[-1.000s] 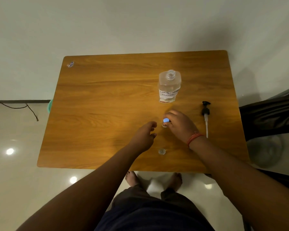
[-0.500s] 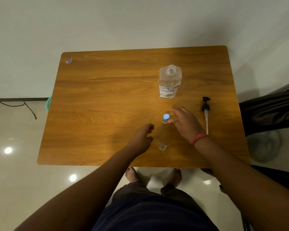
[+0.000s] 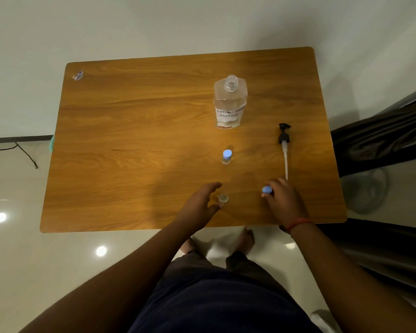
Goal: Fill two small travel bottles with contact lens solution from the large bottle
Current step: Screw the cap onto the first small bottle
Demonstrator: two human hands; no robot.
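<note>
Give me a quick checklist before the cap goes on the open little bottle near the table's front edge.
1. Open small bottle stands upright on the table: ok.
2. Left hand steadies it: not ok, its fingers curve beside the bottle without gripping it.
3. Blue cap is in the right hand: ok, pinched at the fingertips.
4. Cap is over the bottle mouth: not ok, it sits off to the right.
5. The bottle is filled: cannot tell, the glass is too small and clear.
6. Other small bottle is capped: ok.
</note>
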